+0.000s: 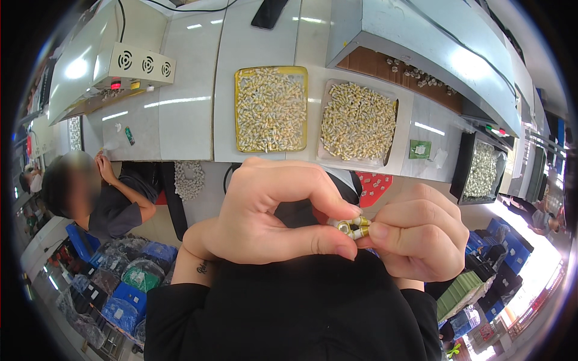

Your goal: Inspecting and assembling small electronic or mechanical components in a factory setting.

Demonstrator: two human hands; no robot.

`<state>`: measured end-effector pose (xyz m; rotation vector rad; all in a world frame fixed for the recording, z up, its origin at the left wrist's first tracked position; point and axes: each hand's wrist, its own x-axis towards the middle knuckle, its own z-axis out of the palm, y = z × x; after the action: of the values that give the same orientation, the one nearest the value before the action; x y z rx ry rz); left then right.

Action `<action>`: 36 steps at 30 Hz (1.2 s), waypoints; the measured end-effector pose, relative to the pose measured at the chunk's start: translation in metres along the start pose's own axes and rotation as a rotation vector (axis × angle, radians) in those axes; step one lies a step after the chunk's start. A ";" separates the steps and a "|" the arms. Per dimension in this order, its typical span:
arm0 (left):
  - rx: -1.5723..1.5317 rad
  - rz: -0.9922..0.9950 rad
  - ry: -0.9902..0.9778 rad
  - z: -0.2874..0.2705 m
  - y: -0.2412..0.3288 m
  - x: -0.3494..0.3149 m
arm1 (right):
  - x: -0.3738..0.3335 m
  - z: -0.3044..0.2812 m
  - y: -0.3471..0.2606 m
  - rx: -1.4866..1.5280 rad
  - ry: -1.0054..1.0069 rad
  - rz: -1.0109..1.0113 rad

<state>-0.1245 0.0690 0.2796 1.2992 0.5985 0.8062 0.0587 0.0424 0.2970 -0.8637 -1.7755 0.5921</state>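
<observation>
Small gold-and-white cylindrical parts (351, 228) are pinched between my two hands, just in front of my chest. The thumb and fingers of my left hand (271, 210) close on them from the left. From the right, the fingertips of my right hand (424, 234) grip the gold end, its other fingers curled in. How many pieces are between the fingertips is partly hidden. Beyond my hands, similar loose parts (271, 108) fill a yellow tray (238, 108) on the bench. To its right, a pale tray (322, 155) holds another heap of gold-and-white parts (359, 122).
A beige machine with round vents (144, 63) stands at the left of the bench; a large grey hood (421, 42) overhangs the right. A black tray (460, 168) of parts is at far right, a phone (269, 13) at the back. Another person (120, 198) sits at left.
</observation>
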 end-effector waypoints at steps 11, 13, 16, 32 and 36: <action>-0.702 -0.304 0.032 0.009 -0.014 0.007 | -0.009 -0.003 0.010 0.242 0.090 0.286; -0.738 -0.316 0.045 0.010 -0.015 0.006 | -0.011 -0.001 0.014 0.258 0.110 0.270; -0.645 -0.376 0.131 0.013 -0.015 0.005 | -0.013 -0.002 0.016 0.288 0.095 0.318; -0.754 -0.291 0.023 0.007 -0.020 0.001 | -0.010 -0.003 0.011 0.215 0.064 0.266; -0.742 -0.257 0.035 0.007 -0.020 0.000 | -0.009 -0.002 0.012 0.178 0.046 0.205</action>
<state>-0.1148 0.0634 0.2610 0.5187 0.4185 0.7356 0.0663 0.0430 0.2836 -0.9329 -1.5770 0.8438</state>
